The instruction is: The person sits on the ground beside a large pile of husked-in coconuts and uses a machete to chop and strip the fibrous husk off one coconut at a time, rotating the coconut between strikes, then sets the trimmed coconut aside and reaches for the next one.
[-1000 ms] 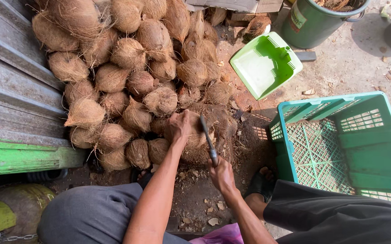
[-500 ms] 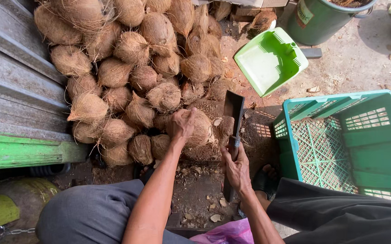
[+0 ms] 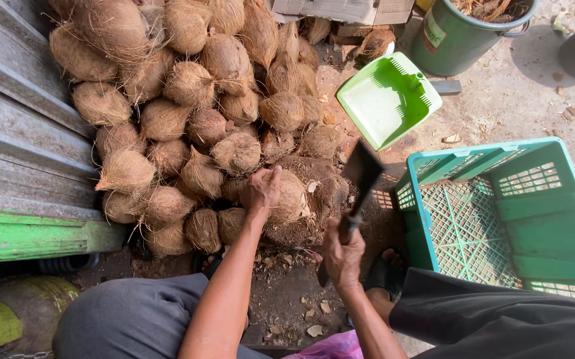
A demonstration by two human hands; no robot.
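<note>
Gripping a brown, fibrous husked coconut [image 3: 292,197] near the middle of the frame, the left hand [image 3: 261,189] lay over its left side with the fingers curled down onto the husk. That coconut sat on a dark, husk-strewn mound, at the lower right edge of a large heap of similar hairy brown coconuts [image 3: 187,100] that filled the upper left of the frame. The right hand [image 3: 342,254], lower and to the right, was closed tight around the handle of a dark, broad-bladed metal cleaver [image 3: 360,174], whose blade rose up and to the right, clear of the coconut and just beside it. A teal plastic lattice crate [image 3: 500,219] stood at the right, touching nothing the hands held. Above the blade lay a light green plastic dustpan [image 3: 387,100], and beyond it, at the upper right, a dark green plastic bucket [image 3: 457,40]. Grey corrugated metal sheeting [image 3: 14,133] ran down the left edge.
</note>
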